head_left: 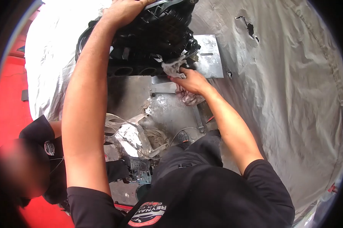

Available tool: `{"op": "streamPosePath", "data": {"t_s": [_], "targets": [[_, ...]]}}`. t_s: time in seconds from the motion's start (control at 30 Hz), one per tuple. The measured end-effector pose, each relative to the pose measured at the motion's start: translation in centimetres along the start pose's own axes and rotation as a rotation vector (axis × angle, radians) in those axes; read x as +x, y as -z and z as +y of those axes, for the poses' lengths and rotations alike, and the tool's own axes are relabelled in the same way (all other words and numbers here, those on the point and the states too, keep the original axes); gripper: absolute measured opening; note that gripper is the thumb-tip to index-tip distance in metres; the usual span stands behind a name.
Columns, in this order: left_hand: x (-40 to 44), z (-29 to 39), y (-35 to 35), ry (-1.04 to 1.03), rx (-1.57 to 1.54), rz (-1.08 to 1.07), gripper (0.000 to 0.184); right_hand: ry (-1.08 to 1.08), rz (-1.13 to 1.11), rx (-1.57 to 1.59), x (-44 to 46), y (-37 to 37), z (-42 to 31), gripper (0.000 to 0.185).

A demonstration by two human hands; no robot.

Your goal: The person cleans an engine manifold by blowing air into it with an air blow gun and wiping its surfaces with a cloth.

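A large black plastic car part (156, 34) with ribs and round openings along its lower edge is at the top of the head view. My left hand (126, 12) grips its upper side, with the fingertips partly cut off by the frame edge. At the part's lower right corner, my right hand (193, 81) is closed on a stained whitish rag (173, 69). One bunch of the cloth presses against the part, while a dirtier, pinkish bunch hangs below the palm.
A metal plate (209, 57) with a slot sits behind the part. Grey sheeting (293, 76) with torn holes covers the right side. A co-worker (42, 152) crouches at lower left, near a clear plastic crate (140, 169). Crumpled sheeting (129, 136) and a cable lie on the floor.
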State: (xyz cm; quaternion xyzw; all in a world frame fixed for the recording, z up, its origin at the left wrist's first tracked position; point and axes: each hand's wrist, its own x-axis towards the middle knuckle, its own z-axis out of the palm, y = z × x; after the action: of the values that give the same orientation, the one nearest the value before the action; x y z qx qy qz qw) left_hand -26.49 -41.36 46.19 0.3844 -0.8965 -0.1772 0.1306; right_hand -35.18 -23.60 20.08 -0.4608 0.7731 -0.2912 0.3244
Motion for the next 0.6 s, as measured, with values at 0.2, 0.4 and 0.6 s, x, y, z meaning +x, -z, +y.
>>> {"op": "streamPosePath", "data": {"t_s": [0.2,0.4,0.6], "targets": [[1.0,-0.6,0.1,-0.019,0.018,-0.02,0.056,0.232,0.284,-0.242,-1.6,1.5,-2.7,0.042],[0.4,-0.3,0.5,-0.019,0.063,0.001,0.056,0.417,0.541,-0.246,2.0,-2.5,-3.5,0.041],[-2.3,1.3,1.6,-0.057,0.001,-0.024,0.055,0.593,0.565,-0.429,2.2,-2.5,-1.8,0.058]]}}
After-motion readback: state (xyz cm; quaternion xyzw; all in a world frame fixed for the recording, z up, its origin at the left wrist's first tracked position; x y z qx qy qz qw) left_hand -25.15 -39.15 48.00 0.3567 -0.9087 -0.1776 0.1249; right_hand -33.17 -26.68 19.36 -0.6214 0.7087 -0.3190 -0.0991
